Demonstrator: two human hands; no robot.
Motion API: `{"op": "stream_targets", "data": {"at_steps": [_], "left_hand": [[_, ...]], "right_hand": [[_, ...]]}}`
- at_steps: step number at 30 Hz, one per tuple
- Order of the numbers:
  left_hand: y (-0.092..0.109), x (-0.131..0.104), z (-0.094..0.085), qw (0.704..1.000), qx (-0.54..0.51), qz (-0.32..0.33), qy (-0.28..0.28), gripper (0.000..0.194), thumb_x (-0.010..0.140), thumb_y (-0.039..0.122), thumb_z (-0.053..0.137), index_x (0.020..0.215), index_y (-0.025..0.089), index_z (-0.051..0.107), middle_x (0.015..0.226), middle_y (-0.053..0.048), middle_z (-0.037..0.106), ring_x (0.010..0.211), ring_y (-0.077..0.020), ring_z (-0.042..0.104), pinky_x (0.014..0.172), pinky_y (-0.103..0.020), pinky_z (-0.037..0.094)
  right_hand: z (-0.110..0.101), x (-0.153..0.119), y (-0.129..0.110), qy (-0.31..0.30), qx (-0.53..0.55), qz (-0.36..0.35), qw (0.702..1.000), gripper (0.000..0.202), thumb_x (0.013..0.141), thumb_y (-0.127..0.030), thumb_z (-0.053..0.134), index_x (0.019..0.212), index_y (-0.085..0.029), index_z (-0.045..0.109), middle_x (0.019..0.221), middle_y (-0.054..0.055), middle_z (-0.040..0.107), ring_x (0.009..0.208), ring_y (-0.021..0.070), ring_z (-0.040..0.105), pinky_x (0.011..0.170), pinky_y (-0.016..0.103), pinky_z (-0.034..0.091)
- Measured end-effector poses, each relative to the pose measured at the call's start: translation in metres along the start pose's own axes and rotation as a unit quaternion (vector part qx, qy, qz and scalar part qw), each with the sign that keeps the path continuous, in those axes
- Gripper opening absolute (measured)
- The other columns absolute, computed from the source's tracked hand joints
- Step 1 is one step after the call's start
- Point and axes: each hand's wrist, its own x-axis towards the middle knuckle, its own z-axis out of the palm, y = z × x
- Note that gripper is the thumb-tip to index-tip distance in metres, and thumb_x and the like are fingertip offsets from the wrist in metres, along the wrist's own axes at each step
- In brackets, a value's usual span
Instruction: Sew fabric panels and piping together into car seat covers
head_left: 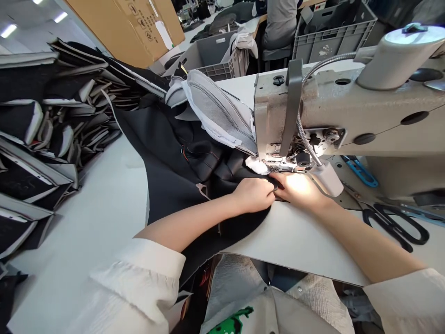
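white table (107,190) in a workshop, grey crate (332,44) and carton (128,30) behind; black fabric (163,148) at the sewing machine (347,106)
fabric spread left of the machine head; left hand (255,194) clenched on its right end; right hand (299,188) just beside, below the head, grip impossible to tell under glare; grey mesh part (222,109) along the fabric's far side; stacked dark pieces (66,106) far left, black-handled scissors (391,221) at right

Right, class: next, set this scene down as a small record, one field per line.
Left hand: curled on the black fabric
Right hand: beside the left, below the sewing machine's head
Further back: grey mesh piece
Right side: black-handled scissors, blue tool
Left side: stacked black panels with pale edges
Background: cardboard box, grey crates
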Motion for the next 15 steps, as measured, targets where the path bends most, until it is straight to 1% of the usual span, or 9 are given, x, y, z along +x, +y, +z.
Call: {"op": "stream_targets", "data": {"at_steps": [1, 2, 3, 4, 6, 8, 10, 13, 15], "left_hand": [[-0.008, 0.001, -0.003, 0.996, -0.094, 0.000, -0.009, 0.022, 0.080, 0.026, 0.041, 0.063, 0.015, 0.052, 0.067, -0.003, 0.059, 0.067, -0.0173, 0.056, 0.061, -0.028, 0.042], [-0.015, 0.001, -0.005, 0.980, -0.199, -0.009, -0.017, 0.024, 0.079, 0.028, 0.041, 0.061, 0.016, 0.049, 0.063, -0.001, 0.056, 0.063, -0.0152, 0.054, 0.059, -0.027, 0.041], [-0.023, 0.002, -0.008, 0.953, -0.301, -0.027, -0.022, 0.025, 0.079, 0.032, 0.042, 0.060, 0.016, 0.048, 0.060, 0.001, 0.054, 0.060, -0.0136, 0.051, 0.058, -0.025, 0.040], [-0.029, 0.002, -0.009, 0.920, -0.388, -0.050, -0.024, 0.025, 0.077, 0.035, 0.044, 0.062, 0.015, 0.049, 0.059, 0.002, 0.053, 0.058, -0.0124, 0.050, 0.057, -0.024, 0.039], [-0.037, 0.004, -0.009, 0.861, -0.499, -0.092, -0.027, 0.024, 0.072, 0.039, 0.050, 0.066, 0.015, 0.052, 0.058, 0.004, 0.052, 0.055, -0.0112, 0.048, 0.055, -0.023, 0.038], [-0.039, 0.005, -0.008, 0.827, -0.549, -0.116, -0.041, 0.025, 0.067, 0.039, 0.055, 0.067, 0.014, 0.053, 0.057, 0.004, 0.053, 0.053, -0.0106, 0.047, 0.053, -0.022, 0.036], [-0.038, 0.006, -0.006, 0.810, -0.571, -0.119, -0.058, 0.026, 0.064, 0.039, 0.058, 0.067, 0.014, 0.054, 0.057, 0.003, 0.054, 0.051, -0.0099, 0.045, 0.051, -0.021, 0.034], [-0.034, 0.004, -0.004, 0.800, -0.586, -0.116, -0.061, 0.026, 0.064, 0.039, 0.058, 0.067, 0.014, 0.054, 0.059, 0.003, 0.054, 0.051, -0.0092, 0.044, 0.051, -0.021, 0.033], [-0.034, 0.003, -0.003, 0.801, -0.586, -0.113, -0.051, 0.026, 0.065, 0.040, 0.057, 0.064, 0.014, 0.052, 0.057, 0.004, 0.051, 0.051, -0.0088, 0.043, 0.051, -0.021, 0.031]], "right_hand": [[-0.002, 0.002, 0.000, 0.006, -0.002, 0.005, 1.000, 0.031, 0.083, -0.025, 0.051, 0.109, -0.015, 0.064, 0.086, 0.007, 0.070, 0.075, 0.0200, 0.063, 0.067, 0.027, 0.045], [-0.004, 0.004, 0.000, 0.015, -0.007, 0.013, 1.000, 0.030, 0.083, -0.023, 0.050, 0.108, -0.018, 0.065, 0.084, 0.006, 0.070, 0.073, 0.0200, 0.063, 0.068, 0.028, 0.045], [-0.004, 0.006, 0.000, 0.022, -0.012, 0.023, 0.999, 0.030, 0.083, -0.021, 0.047, 0.107, -0.020, 0.065, 0.083, 0.005, 0.070, 0.073, 0.0199, 0.062, 0.068, 0.029, 0.044], [-0.004, 0.008, 0.000, 0.027, -0.016, 0.031, 0.999, 0.031, 0.084, -0.019, 0.045, 0.107, -0.021, 0.065, 0.083, 0.004, 0.070, 0.073, 0.0198, 0.062, 0.069, 0.029, 0.044], [0.000, 0.012, 0.003, 0.027, -0.001, 0.029, 0.999, 0.033, 0.084, -0.015, 0.041, 0.107, -0.022, 0.064, 0.087, 0.003, 0.069, 0.077, 0.0190, 0.061, 0.073, 0.029, 0.044], [0.006, 0.015, 0.008, 0.028, 0.046, 0.015, 0.998, 0.033, 0.086, -0.014, 0.039, 0.106, -0.023, 0.065, 0.093, 0.003, 0.069, 0.084, 0.0179, 0.061, 0.078, 0.028, 0.044], [0.013, 0.016, 0.014, 0.039, 0.090, 0.010, 0.995, 0.032, 0.087, -0.016, 0.040, 0.104, -0.023, 0.066, 0.097, 0.003, 0.068, 0.089, 0.0179, 0.060, 0.082, 0.028, 0.043], [0.019, 0.015, 0.019, 0.052, 0.118, 0.026, 0.991, 0.029, 0.087, -0.018, 0.042, 0.100, -0.023, 0.067, 0.097, 0.002, 0.068, 0.092, 0.0192, 0.059, 0.086, 0.031, 0.043], [0.018, 0.015, 0.018, 0.051, 0.125, 0.038, 0.990, 0.029, 0.085, -0.017, 0.044, 0.100, -0.024, 0.067, 0.096, 0.001, 0.069, 0.090, 0.0192, 0.060, 0.085, 0.031, 0.044]]}}
